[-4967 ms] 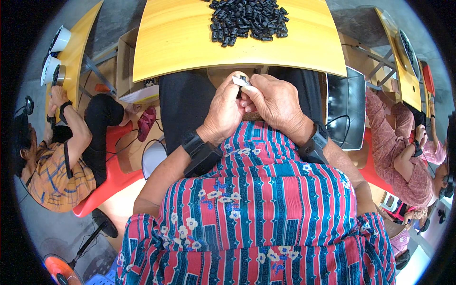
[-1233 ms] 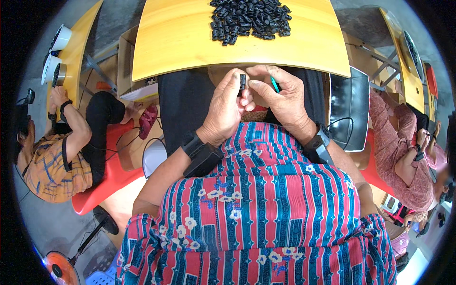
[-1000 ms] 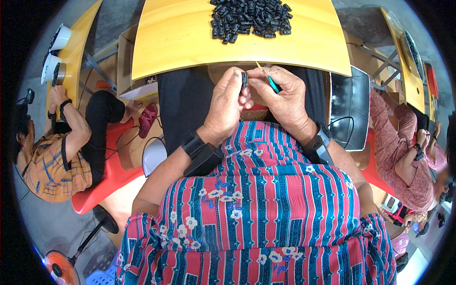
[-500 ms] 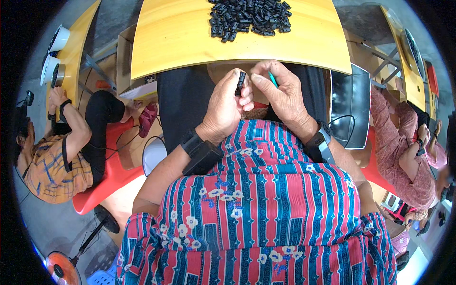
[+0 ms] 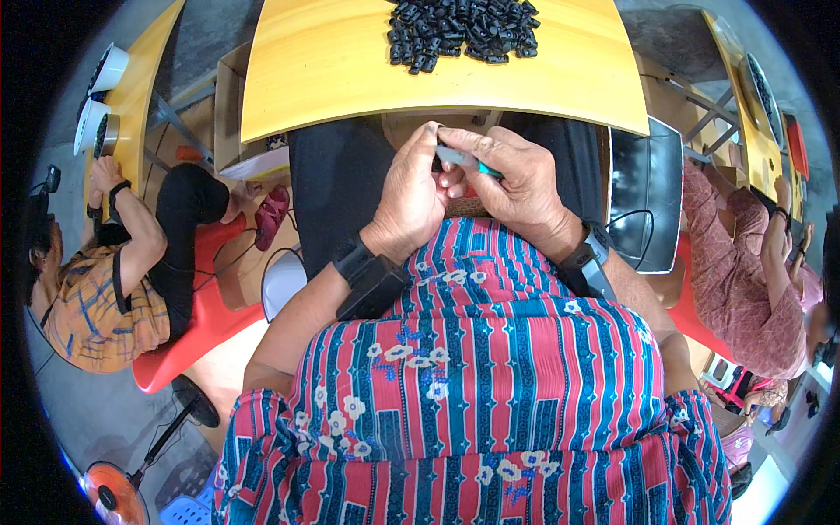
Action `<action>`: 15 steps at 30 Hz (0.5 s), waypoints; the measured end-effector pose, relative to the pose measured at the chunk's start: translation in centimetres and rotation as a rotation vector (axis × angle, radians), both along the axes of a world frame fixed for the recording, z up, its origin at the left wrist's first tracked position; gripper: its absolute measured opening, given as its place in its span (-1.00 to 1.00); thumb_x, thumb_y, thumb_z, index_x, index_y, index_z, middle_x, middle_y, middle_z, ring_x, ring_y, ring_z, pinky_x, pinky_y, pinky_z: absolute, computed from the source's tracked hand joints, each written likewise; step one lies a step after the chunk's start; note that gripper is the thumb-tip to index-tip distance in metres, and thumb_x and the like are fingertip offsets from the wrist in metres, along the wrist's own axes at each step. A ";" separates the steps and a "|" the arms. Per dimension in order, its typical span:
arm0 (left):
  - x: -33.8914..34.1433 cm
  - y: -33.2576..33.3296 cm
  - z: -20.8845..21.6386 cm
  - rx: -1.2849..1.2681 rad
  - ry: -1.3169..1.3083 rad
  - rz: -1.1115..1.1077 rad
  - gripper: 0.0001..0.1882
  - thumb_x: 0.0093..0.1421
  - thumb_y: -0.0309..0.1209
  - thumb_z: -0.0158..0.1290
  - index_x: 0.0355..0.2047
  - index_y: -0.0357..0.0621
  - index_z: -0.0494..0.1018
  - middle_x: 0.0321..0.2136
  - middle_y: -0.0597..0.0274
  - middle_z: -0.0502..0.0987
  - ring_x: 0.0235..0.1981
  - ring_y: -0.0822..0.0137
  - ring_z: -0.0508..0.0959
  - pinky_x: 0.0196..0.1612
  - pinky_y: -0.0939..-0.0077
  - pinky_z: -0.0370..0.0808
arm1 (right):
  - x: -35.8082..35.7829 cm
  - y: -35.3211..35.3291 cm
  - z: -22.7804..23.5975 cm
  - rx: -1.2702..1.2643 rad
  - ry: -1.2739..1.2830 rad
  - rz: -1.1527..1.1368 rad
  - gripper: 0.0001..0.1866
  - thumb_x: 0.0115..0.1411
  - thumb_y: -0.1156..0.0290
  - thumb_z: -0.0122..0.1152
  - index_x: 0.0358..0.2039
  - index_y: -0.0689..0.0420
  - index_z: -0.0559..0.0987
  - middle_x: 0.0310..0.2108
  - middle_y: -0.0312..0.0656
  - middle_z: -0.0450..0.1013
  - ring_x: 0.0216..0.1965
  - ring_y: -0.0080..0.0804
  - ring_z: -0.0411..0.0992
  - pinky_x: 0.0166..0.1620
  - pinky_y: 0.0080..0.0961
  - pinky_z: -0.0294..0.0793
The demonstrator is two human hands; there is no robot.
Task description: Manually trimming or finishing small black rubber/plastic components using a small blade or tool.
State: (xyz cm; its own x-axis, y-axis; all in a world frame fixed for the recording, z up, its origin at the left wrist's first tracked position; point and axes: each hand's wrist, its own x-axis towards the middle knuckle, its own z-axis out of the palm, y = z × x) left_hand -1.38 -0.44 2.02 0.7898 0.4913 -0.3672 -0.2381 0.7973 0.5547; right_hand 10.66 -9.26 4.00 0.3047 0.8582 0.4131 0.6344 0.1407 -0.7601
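Both my hands are together just below the table's front edge, above my lap. My left hand (image 5: pixel 405 199) pinches a small black plastic piece (image 5: pixel 437 164), mostly hidden behind the fingers. In my right hand (image 5: pixel 525 182) is a small knife (image 5: pixel 458 157) with a greyish blade and green handle, its blade lying against the black piece. Right thumb and fingertips almost meet the left ones. On the table lies a heap of similar black plastic pieces (image 5: pixel 459 33).
The yellow table (image 5: pixel 324 79) stands in front of me. A black-lined open box (image 5: pixel 643 197) is at my right, a cardboard box (image 5: pixel 229 109) at the left. A white basin (image 5: pixel 284 284) sits low at left. People on red chairs work at side tables; a fan (image 5: pixel 114 499) stands lower left.
My right hand has moved left and turned, bringing the knife from beside the black piece onto it. The left hand still holds the piece. The person at right has raised an arm to the table.
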 end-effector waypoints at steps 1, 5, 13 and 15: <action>0.0 0.1 -0.2 -0.002 -0.027 0.004 -0.75 0.36 -0.16 -0.21 -0.32 -0.01 0.34 -0.55 0.45 0.30 -0.56 0.59 0.26 -0.51 0.67 0.25 | 0.0 -0.1 0.2 -0.031 -0.057 0.011 -0.62 -0.03 0.50 0.20 -0.13 0.01 0.60 -0.52 -0.12 0.44 -0.50 -0.17 0.45 -0.43 -0.39 0.45; 0.0 0.1 -0.4 -0.031 -0.067 0.002 -0.75 0.37 -0.17 -0.22 -0.33 -0.01 0.33 -0.54 0.43 0.32 -0.55 0.58 0.28 -0.50 0.66 0.27 | 0.0 -0.1 -0.2 -0.013 -0.070 -0.006 -0.60 -0.07 0.49 0.20 -0.14 -0.04 0.60 -0.53 -0.15 0.43 -0.51 -0.18 0.45 -0.43 -0.37 0.45; -0.1 -0.1 0.5 0.047 -0.035 -0.021 -0.71 0.38 -0.16 -0.29 -0.35 -0.06 0.26 -0.53 0.41 0.23 -0.55 0.55 0.19 -0.48 0.64 0.23 | 0.2 -0.3 -0.4 0.111 0.149 0.023 -0.80 -0.01 0.58 0.17 -0.31 0.17 0.59 -0.45 -0.08 0.51 -0.44 -0.20 0.51 -0.36 -0.45 0.48; -0.1 0.0 0.1 0.057 -0.089 -0.038 -0.71 0.38 -0.16 -0.29 -0.35 -0.05 0.25 -0.53 0.40 0.22 -0.55 0.55 0.19 -0.48 0.64 0.23 | 0.1 -0.6 0.0 -0.006 0.229 -0.003 -0.80 0.03 0.61 0.17 -0.28 0.22 0.59 -0.35 -0.08 0.54 -0.32 -0.32 0.54 -0.23 -0.51 0.49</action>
State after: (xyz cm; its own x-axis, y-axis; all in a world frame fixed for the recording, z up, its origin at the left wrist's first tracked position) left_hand -1.53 -0.44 2.09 0.8366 0.4781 -0.2673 -0.2582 0.7746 0.5774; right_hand 10.80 -9.83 3.96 0.3922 0.8593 0.3283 0.4459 0.1346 -0.8849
